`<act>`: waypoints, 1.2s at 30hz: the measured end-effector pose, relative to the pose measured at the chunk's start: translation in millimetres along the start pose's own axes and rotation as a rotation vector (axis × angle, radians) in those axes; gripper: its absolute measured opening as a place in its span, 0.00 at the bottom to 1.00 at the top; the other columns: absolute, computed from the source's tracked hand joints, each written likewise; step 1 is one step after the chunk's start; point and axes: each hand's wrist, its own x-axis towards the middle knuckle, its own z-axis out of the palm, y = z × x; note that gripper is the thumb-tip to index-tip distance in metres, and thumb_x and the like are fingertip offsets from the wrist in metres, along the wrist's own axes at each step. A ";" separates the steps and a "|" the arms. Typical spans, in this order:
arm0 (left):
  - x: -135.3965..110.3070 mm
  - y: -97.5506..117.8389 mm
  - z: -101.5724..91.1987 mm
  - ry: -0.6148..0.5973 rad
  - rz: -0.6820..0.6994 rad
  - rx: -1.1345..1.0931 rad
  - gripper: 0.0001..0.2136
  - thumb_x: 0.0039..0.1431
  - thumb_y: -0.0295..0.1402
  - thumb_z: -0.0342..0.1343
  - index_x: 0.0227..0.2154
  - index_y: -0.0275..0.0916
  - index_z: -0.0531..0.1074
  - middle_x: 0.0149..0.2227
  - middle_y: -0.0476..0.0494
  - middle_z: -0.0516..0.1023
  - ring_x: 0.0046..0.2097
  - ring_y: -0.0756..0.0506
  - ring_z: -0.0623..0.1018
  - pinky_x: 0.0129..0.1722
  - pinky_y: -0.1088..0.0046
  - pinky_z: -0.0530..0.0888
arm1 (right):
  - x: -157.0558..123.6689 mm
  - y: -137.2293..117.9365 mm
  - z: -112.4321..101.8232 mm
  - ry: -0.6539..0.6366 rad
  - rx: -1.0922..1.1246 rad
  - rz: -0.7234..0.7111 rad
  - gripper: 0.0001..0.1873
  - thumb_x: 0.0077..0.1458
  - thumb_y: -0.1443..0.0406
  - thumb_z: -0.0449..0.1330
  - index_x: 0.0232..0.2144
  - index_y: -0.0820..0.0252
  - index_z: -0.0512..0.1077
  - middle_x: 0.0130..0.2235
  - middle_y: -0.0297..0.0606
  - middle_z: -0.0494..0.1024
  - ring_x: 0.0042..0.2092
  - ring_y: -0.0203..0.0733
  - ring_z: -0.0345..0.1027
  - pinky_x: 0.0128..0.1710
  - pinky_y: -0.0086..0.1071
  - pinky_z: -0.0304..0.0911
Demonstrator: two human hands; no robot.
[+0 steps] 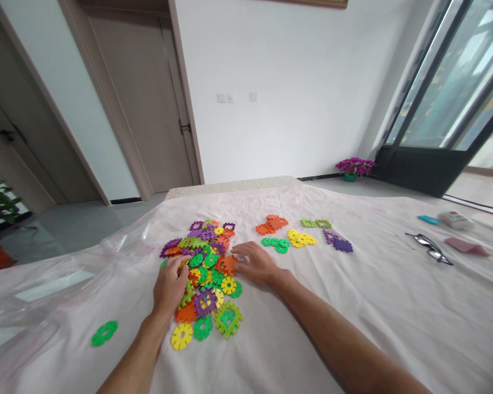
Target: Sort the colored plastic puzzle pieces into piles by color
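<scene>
A heap of flat plastic interlocking pieces (205, 262) in purple, green, orange and yellow lies on a pale pink cloth (353, 306). My left hand (170, 284) rests on the heap's left side with fingers curled onto pieces; what they grip is hidden. My right hand (254, 262) lies on the heap's right edge, fingers stretched toward an orange piece (227, 264). Right of the heap lie sorted groups: orange pieces (271, 224), green rings (276, 244), yellow pieces (301, 238), light green squares (315, 223) and purple pieces (337, 241).
A lone green ring (104, 332) lies at the near left. A clear plastic bag (66, 273) spreads on the left. Glasses (429, 247), a dark red case (466, 246), a blue item (429, 220) and a small box (455, 220) sit at the right. Doors and a flower pot (354, 168) stand behind.
</scene>
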 end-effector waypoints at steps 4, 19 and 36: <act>-0.4 0.7 0.0 -0.002 0.005 -0.008 0.15 0.62 0.36 0.47 0.45 0.43 0.77 0.51 0.43 0.77 0.55 0.41 0.73 0.60 0.61 0.67 | -0.8 -10.1 4.9 -0.172 -0.048 -0.119 0.27 0.58 0.56 0.63 0.58 0.57 0.70 0.52 0.44 0.78 0.53 0.49 0.71 0.55 0.39 0.61; -0.1 0.0 -0.1 -0.003 0.000 0.007 0.16 0.61 0.36 0.47 0.46 0.43 0.76 0.50 0.42 0.76 0.54 0.41 0.74 0.59 0.59 0.68 | -2.8 -3.1 -14.4 -0.163 -0.071 -0.109 0.16 0.67 0.55 0.54 0.48 0.54 0.77 0.44 0.41 0.80 0.46 0.42 0.71 0.47 0.32 0.61; 0.3 -2.7 1.3 -0.003 0.010 0.009 0.15 0.61 0.36 0.47 0.46 0.43 0.76 0.51 0.43 0.76 0.55 0.41 0.73 0.60 0.58 0.68 | 7.9 41.4 -11.6 0.616 0.803 0.655 0.28 0.48 0.57 0.64 0.51 0.58 0.65 0.40 0.39 0.77 0.34 0.40 0.75 0.29 0.31 0.70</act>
